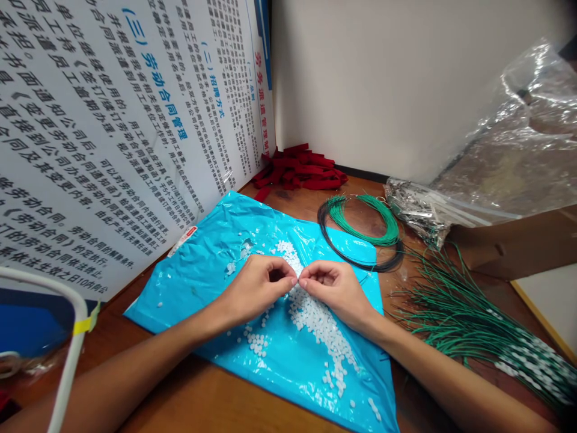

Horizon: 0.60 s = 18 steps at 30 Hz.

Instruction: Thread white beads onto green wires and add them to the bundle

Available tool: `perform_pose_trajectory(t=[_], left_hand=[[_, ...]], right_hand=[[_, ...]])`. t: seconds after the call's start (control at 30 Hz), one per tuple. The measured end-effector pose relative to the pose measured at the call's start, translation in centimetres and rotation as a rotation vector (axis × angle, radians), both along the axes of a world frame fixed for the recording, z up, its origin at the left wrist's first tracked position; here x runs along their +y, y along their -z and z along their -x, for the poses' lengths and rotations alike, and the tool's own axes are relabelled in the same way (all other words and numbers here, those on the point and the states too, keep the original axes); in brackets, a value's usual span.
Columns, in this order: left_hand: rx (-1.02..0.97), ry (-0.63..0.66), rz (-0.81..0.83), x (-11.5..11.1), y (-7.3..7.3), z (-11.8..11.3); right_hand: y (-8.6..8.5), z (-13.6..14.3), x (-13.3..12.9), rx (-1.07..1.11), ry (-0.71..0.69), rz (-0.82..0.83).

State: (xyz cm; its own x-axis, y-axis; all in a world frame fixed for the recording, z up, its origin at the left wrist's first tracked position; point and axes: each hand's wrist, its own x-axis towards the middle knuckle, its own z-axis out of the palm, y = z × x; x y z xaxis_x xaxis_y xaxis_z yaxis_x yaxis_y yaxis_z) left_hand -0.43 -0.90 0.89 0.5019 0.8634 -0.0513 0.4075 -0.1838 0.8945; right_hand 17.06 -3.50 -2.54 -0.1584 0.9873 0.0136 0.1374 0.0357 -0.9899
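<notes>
Over a blue plastic bag [189, 294] laid flat on the table, my left hand [256, 285] and my right hand [336, 288] meet fingertip to fingertip. Thumb and forefinger are pinched together on each. Whatever sits between the fingertips is too small to make out. Below and around them lie many small white beads [318, 322], spread in a long heap across the bag, with a smaller cluster near my left wrist. Just beyond my right hand rests a coil of green wire [390, 222] with a black wire coil [392, 264] partly on the bag.
Red fabric strips [302, 168] are piled at the back corner. On the right lie a bundle of green wires with white ends [491, 325], a clear bag of metal pieces [419, 207] and a cardboard box [518, 240]. A printed board [135, 120] borders the left; a white tube [74, 337] stands in front.
</notes>
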Motion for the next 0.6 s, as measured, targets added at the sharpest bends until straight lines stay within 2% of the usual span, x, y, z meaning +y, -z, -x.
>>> perform_pose_trajectory(t=[0.3,0.37,0.53,0.6], left_hand=[[-0.022,-0.043,-0.01,-0.25,0.21,-0.26],[-0.048,-0.052,0.043,-0.21,0.51,-0.33],[-0.138,-0.036,0.309,0.1,0.75,-0.43],[-0.098,-0.022,0.254,0.39,0.45,-0.21]], right_hand=[[-0.28,0.2,0.01,0.07,0.032,0.058],[-0.3,0.19,0.0,0.072,0.028,0.057],[-0.14,0.0,-0.09,0.041,0.008,0.05],[-0.02,-0.08,-0.04,0.031,-0.001,0.044]])
